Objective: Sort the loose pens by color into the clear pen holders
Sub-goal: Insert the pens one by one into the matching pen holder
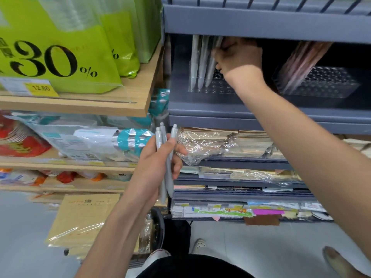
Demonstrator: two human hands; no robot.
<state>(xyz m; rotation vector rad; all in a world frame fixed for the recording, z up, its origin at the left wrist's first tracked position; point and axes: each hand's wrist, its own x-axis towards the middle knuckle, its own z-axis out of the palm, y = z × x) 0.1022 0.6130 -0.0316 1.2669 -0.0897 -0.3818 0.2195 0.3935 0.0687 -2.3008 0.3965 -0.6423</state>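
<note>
My left hand [160, 159] grips three light grey pens [168, 157] upright, in front of the shelves at mid height. My right hand [239, 55] reaches into the grey shelf bay above and pinches a grey pen [212, 65] standing in the left clear pen holder [208, 88]. Two more grey pens [197, 63] stand in that holder to its left. A second clear pen holder [325, 85] at the right of the same bay holds several pinkish pens [301, 63], leaning left to right.
The grey shelf unit [261, 23] has a low lip above the bay and stacked wrapped notebooks [220, 143] below. A wooden shelf [80, 105] at the left carries green bags [60, 47]. Wrapped envelopes [84, 217] hang low at the left. A person's shoes [198, 245] stand on the floor.
</note>
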